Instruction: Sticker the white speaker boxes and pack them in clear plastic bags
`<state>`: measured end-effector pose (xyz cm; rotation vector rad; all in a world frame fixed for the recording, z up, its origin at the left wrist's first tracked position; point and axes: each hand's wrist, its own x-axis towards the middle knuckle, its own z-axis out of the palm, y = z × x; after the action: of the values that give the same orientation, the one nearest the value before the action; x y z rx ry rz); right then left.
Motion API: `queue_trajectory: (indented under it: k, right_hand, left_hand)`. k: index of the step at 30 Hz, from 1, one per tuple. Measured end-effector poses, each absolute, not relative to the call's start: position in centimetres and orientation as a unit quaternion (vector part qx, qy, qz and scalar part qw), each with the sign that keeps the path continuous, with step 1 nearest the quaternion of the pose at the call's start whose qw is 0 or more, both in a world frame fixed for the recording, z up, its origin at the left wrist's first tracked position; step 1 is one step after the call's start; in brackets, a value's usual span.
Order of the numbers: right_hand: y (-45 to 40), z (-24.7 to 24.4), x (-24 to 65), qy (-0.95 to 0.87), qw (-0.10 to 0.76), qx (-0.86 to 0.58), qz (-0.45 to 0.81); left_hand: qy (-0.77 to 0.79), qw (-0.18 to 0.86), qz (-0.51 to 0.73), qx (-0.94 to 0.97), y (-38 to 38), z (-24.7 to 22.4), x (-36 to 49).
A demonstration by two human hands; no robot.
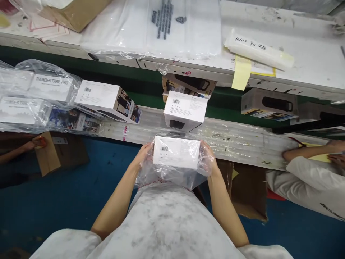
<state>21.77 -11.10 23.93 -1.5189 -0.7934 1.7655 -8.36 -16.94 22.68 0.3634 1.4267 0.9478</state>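
A white printed box [176, 151] with a barcode sits inside a clear plastic bag [172, 174] in front of my body. My left hand [144, 154] grips the bagged box at its left end, and my right hand [208, 156] grips the right end. Film from the bag partly covers the fingers of both hands. Just beyond it, an unbagged box [185, 106] of the same kind stands on the ledge, with a brown-sided box [188, 84] behind it.
To the left, several bagged boxes [51, 86] lie beside an unbagged box [98, 94]. Flat plastic bags [185, 32] and a rolled white packet [258, 50] rest on the upper shelf. Co-workers' arms show at both sides, near cardboard cartons [248, 190]. Another box [266, 102] stands right.
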Motion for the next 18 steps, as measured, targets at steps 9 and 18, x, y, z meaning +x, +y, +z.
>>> queue_trajectory:
  k: [9, 18]
  right_hand:
    - [-12.4, 22.5, 26.3, -0.3, 0.317, -0.541, 0.719]
    - [-12.1, 19.8, 24.6, -0.374, 0.327, -0.549, 0.672]
  left_hand:
    - [0.637, 0.531, 0.489, 0.27, -15.4, 23.6, -5.4]
    - [0.644, 0.507, 0.507, 0.268, -14.2, 23.8, -5.3]
